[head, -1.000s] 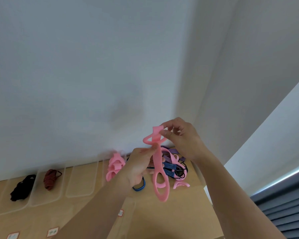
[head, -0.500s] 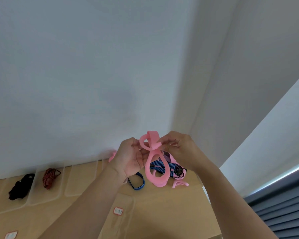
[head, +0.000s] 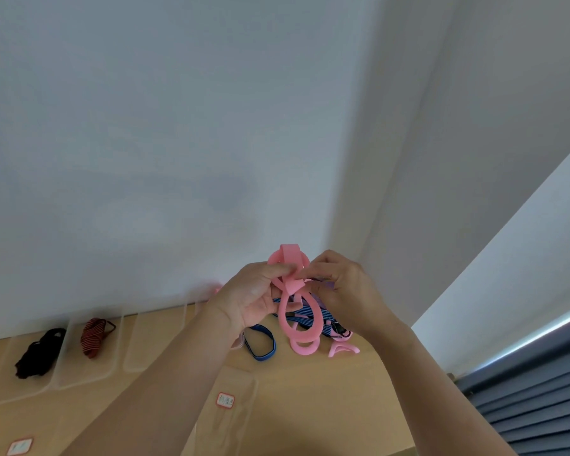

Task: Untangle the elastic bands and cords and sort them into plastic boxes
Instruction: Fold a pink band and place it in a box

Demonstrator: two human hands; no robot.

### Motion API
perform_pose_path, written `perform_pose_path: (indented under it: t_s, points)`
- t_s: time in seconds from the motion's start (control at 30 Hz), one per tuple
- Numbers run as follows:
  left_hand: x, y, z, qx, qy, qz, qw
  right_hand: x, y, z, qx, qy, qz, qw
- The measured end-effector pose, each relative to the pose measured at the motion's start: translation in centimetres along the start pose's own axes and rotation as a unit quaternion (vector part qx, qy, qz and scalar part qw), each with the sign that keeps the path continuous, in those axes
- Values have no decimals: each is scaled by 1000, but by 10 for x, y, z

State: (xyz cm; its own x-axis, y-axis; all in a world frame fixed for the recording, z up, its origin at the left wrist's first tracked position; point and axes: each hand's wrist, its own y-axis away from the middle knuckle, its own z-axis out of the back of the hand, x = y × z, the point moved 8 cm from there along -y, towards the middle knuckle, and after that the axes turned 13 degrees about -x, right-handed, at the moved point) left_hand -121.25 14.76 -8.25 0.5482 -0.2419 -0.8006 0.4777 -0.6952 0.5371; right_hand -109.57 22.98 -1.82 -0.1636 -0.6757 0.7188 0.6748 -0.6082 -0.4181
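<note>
A wide pink elastic band (head: 297, 311) is held up in the air, folded into loops above the table. My left hand (head: 254, 296) grips its upper loops from the left and my right hand (head: 338, 291) pinches them from the right. Below and behind the hands lies a tangle of blue striped, purple and pink bands (head: 326, 319). A loose blue band (head: 260, 343) lies on the table beside it. A row of clear plastic boxes (head: 152, 343) stands along the wall; one holds a black cord bundle (head: 37, 352), another a red striped bundle (head: 94, 335).
The wooden table (head: 310, 406) meets a white wall at the back. A clear box with a red-edged label (head: 225, 400) lies near the front, another label (head: 19, 446) at the bottom left. A dark blind (head: 533, 396) fills the right.
The pink band hung long from my hands a second ago. Now it is gathered into shorter loops and both hands have come close together on its top.
</note>
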Motion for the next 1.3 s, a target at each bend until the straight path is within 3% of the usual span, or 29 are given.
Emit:
perform_pose_path:
  t_s: [0.3, 0.63, 0.87, 1.0, 1.13, 1.3]
  points:
    - [-9, 2, 2, -24, 23, -40, 999, 4, 7, -1, -58, 18, 41, 997]
    - [-18, 5, 15, -79, 46, -70, 993, 7, 24, -8, -65, -35, 16, 997]
    - [-26, 6, 25, -98, 60, -87, 989, -3, 50, -21, -25, 66, 25, 997]
    - [-29, 10, 21, -102, 30, -133, 985, 5, 55, -15, -70, 42, 49, 995]
    - [-27, 19, 10, -55, -47, -185, 980, 8, 44, 3, -127, -65, -52, 988]
    - [-8, 29, -12, 53, -80, -161, 982, 13, 28, 11, -160, -122, -93, 975]
